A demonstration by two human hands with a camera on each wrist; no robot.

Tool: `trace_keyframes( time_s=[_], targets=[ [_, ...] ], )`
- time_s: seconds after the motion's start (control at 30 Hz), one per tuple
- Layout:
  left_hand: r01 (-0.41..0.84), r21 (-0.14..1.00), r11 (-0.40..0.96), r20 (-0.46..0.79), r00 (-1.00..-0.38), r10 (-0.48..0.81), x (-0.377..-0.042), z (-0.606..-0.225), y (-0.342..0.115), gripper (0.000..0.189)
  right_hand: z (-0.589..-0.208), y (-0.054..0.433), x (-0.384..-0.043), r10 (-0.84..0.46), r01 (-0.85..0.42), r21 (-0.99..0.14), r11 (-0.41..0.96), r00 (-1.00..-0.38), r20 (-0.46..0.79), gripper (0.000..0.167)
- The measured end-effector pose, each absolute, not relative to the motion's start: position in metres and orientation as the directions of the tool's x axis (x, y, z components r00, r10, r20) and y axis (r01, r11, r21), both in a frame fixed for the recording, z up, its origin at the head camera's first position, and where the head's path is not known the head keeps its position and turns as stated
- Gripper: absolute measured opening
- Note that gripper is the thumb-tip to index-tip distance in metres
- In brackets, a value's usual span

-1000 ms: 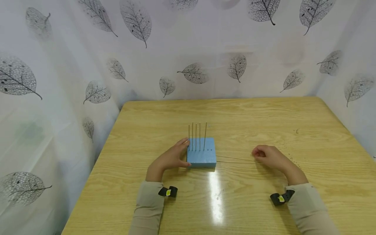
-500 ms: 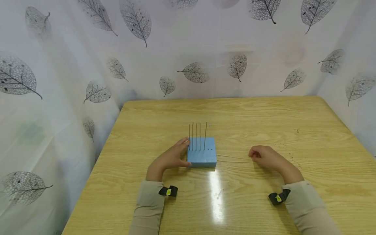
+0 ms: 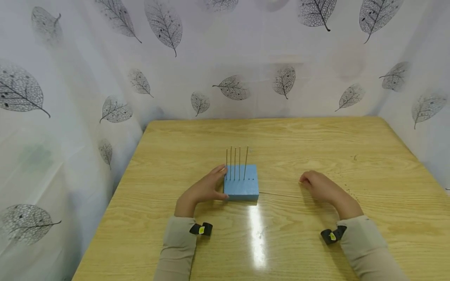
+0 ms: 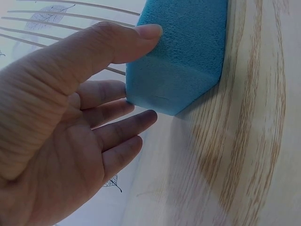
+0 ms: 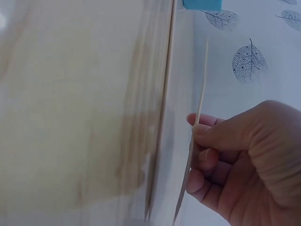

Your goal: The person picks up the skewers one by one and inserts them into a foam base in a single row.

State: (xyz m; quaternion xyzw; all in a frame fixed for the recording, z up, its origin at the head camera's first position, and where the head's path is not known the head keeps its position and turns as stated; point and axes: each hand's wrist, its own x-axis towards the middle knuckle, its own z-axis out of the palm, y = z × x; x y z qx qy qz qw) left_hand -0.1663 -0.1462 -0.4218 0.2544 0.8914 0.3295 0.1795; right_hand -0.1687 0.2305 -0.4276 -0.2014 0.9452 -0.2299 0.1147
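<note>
A blue foam block (image 3: 240,190) stands on the table, with several thin wooden sticks (image 3: 235,164) upright in a row along its top. Two small dark holes show at the right end of that row. My left hand (image 3: 202,191) grips the block's left end; in the left wrist view the thumb (image 4: 148,33) lies on one face and the fingers reach round the other side. Off to the block's right, my right hand (image 3: 323,189) pinches a wooden stick (image 5: 203,89) between thumb and fingertips, lifted off the table. Another stick (image 3: 281,194) lies flat between block and right hand.
The wood-grain table (image 3: 316,144) has scattered dark specks right of the right hand. A white leaf-print curtain (image 3: 260,50) stands behind the table and along its sides. Each wrist wears a black band.
One of two sticks lying between the block and the right hand has been picked up by that hand, which has shifted slightly left and up. The left hand and block have stayed put.
</note>
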Motion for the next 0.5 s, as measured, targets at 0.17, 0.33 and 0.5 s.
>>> trace_keyframes(
  time_s=[0.17, 0.33, 0.5],
  targets=[
    [0.34, 0.679, 0.65, -0.146, -0.806, 0.574, -0.167, -0.422, -0.147, 0.09, -0.423, 0.232, -0.168, -0.437, -0.346, -0.494, 0.798, -0.896, -0.079, 0.013],
    [0.338, 0.681, 0.649, -0.148, -0.805, 0.574, -0.167, -0.421, -0.147, 0.09, -0.417, 0.232, -0.168, -0.436, -0.364, -0.505, 0.782, -0.899, -0.027, 0.014],
    [0.33, 0.682, 0.653, -0.155, -0.807, 0.57, -0.166, -0.421, -0.147, 0.09, -0.411, 0.231, -0.169, -0.447, -0.409, -0.506, 0.759, -0.893, 0.052, 0.014]
  ],
)
